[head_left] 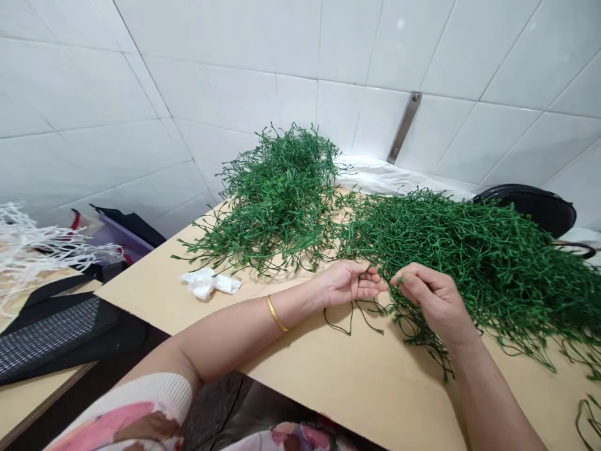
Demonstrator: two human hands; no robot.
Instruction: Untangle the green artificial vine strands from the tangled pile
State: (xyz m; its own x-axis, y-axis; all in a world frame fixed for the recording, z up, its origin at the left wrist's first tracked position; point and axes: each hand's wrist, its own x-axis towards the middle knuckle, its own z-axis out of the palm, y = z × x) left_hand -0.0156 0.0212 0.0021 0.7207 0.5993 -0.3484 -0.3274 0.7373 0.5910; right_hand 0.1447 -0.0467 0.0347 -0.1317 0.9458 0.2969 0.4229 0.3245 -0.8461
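Note:
My left hand (pixel 353 283) is turned palm up over the table, fingers curled in and a green cord pinched between thumb and fingers. Below it, a loop of thin green cord (pixel 350 321) hangs or lies against the tabletop. Close to its fingertips, my right hand (pixel 431 299) is closed in a pinch on a bit of green cord, whose exact shape the fingers hide. Just behind and beside the right hand spreads a large pile of green knotted cords (pixel 446 244). Another heap of green cords (pixel 282 188) stands farther back to the left.
A crumpled white tissue (pixel 210 283) lies on the beige table (pixel 357 376) left of my hands. White tangled cords (pixel 42 244) and a black bag (pixel 56 335) are at far left. A black round case (pixel 528 207) sits behind the right pile. Tiled walls (pixel 235 37) bound the back.

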